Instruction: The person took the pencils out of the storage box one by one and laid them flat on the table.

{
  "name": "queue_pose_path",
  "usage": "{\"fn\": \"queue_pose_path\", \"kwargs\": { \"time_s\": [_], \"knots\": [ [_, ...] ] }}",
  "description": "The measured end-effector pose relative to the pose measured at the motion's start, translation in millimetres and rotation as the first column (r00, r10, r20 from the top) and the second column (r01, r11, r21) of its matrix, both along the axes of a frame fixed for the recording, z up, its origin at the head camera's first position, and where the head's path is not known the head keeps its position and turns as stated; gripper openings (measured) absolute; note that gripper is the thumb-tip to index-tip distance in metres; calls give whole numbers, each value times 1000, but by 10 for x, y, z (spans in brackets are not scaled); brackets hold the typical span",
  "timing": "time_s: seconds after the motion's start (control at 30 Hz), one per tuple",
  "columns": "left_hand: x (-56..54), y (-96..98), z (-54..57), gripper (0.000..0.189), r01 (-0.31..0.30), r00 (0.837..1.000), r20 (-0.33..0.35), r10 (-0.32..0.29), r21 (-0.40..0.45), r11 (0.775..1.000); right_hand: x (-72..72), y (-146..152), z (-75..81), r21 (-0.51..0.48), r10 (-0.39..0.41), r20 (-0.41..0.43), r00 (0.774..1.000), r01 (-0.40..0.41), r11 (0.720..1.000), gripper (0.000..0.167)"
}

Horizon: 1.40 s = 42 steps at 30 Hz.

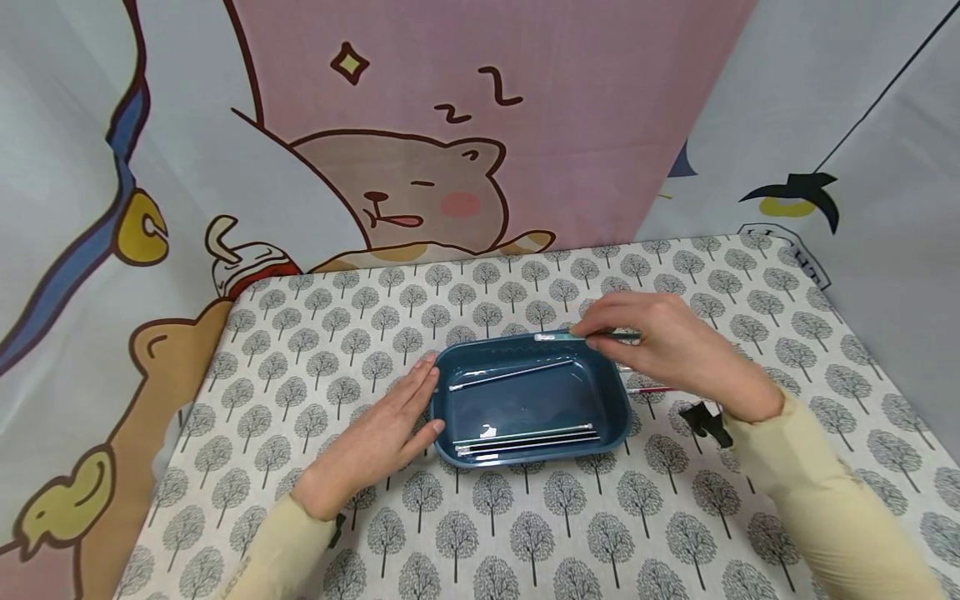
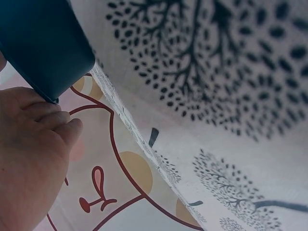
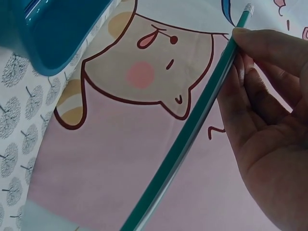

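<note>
I have the bare left hand at nine o'clock of a dark blue, rounded rectangular plastic-looking tray, fingers straight against its side; that grip is wide and holds nothing. The tray sits on the bench, spread with white cloth printed in grey trees. Inside it I see a slim dark-and-pale stick-like pencil slanting from ten o'clock toward one. Near six o'clock lie a thin greenish pencil and a thin black-and-white pencil, side by side; glare stops me counting further.

At one o'clock I have the bare right hand, its grip narrow, pinching a slender green pencil with a pale stripe and white eraser. In the head view it lines up with the far rim, eraser toward nine; I can't judge its height. Outside the tray, at three o'clock, a thin red pencil shows, partly hidden by the right hand.
</note>
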<state>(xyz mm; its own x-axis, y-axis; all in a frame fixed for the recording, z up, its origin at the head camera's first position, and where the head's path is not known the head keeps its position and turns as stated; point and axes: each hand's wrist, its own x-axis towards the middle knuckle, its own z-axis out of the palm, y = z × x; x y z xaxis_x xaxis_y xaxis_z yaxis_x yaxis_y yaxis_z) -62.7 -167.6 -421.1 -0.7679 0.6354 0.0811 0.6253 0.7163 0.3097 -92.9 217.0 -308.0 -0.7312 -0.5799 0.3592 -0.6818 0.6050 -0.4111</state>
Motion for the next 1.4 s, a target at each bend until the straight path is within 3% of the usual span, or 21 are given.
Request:
{"fn": "queue_pose_path", "kwargs": {
  "time_s": [0.73, 1.07, 1.4],
  "knots": [
    [4, -1, 0, 73, 4, 1000, 1, -4, -1, 1000, -108, 402, -145, -23, -83, -45, 996, 82, 996, 33],
    [1, -1, 3, 73, 1, 1000, 3, -1, 4, 1000, -228, 584, -171, 35, -166, 39, 985, 165, 986, 29],
    [4, -1, 6, 73, 6, 1000, 0, -6, 8, 1000, -389, 730, -356, 55, -215, 161, 963, 209, 976, 26]
  ]
}}
